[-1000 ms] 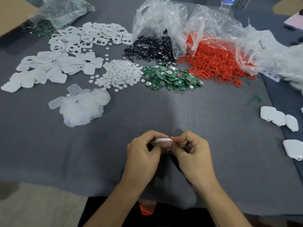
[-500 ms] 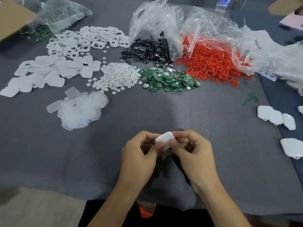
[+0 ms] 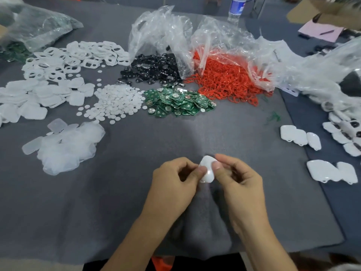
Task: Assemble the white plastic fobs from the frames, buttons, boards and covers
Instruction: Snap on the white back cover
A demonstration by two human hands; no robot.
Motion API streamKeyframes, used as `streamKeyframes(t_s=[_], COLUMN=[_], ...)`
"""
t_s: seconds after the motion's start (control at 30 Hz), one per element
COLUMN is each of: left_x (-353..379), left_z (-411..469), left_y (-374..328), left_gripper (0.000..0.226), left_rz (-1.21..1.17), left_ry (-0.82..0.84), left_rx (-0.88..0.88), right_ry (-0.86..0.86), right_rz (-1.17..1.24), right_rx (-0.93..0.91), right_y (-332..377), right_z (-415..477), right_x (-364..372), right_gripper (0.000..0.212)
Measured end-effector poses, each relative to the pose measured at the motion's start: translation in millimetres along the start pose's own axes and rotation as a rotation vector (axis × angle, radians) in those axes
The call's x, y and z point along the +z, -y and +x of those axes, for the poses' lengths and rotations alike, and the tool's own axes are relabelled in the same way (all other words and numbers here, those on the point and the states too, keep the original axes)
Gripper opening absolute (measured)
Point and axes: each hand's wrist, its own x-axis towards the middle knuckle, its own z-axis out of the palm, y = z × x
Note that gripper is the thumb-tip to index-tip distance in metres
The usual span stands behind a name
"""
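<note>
Both hands pinch one white fob (image 3: 207, 170) between them. The left hand (image 3: 173, 184) sets its thumb tip on the fob's left edge with the other fingers curled in behind. The right hand (image 3: 239, 182) presses its thumb on the upper right edge, with the forefinger bent over the top. The fob sits tilted on edge between the two thumbs, its smooth face towards the camera, over the near middle of the grey mat (image 3: 136, 202).

To the right, near the mat's edge, finished pieces (image 3: 298, 135) lie flat in small clusters, well apart from the hands. To the left is a loose heap of see-through shells (image 3: 66, 149).

Farther back in the middle, a pile of small round white buttons (image 3: 117, 102) lies just beside a pile of green boards (image 3: 175, 102). Behind these, black discs (image 3: 154, 71) and red rings (image 3: 228, 83) spill out of crumpled clear bags (image 3: 162, 32).

At the far left lie white frames (image 3: 74, 57) with holes cut in them, and nearer than those, solid white covers (image 3: 39, 96) spread out flat. A water bottle (image 3: 236, 8) stands at the far edge.
</note>
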Motion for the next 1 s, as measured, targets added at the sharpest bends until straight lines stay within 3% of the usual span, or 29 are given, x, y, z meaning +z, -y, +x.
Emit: streamKeyframes(t_s=[0.27, 0.37, 0.47, 0.53, 0.63, 0.83, 1.0], left_x=[106.3, 143.9, 177.0, 193.1, 206.8, 212.3, 185.8], left_z=[58.1, 81.9, 113.3, 129.4, 139.9, 141.6, 131.1], left_y=[-43.9, -54.6, -62.9, -64.5, -60.0, -54.9, -51.2], left_gripper=[0.008, 0.020, 0.027, 0.032, 0.036, 0.034, 0.017], left_rz=[-0.100, 0.061, 0.408, 0.608, 0.686, 0.579, 0.014], left_ry=[0.098, 0.077, 0.077, 0.099, 0.077, 0.014, 0.018], left_rx=[0.020, 0.155, 0.312, 0.380, 0.414, 0.429, 0.359], right_ry=[-0.199, -0.380, -0.528, -0.581, -0.632, -0.703, -0.617], right_rz=[-0.233, -0.332, -0.437, -0.476, -0.537, -0.602, -0.659], right_rx=[-0.077, -0.121, -0.169, -0.170, -0.182, -0.204, -0.352], right_y=[13.4, 12.1, 11.5, 9.2, 0.3, -3.2, 7.0], right_z=[55.3, 88.9, 124.0, 141.1, 155.5, 159.4, 136.0], right_x=[-70.8, -90.3, -105.3, -110.4, -115.2, -118.6, -91.8], right_gripper=[0.033, 0.023, 0.008, 0.009, 0.017, 0.024, 0.018])
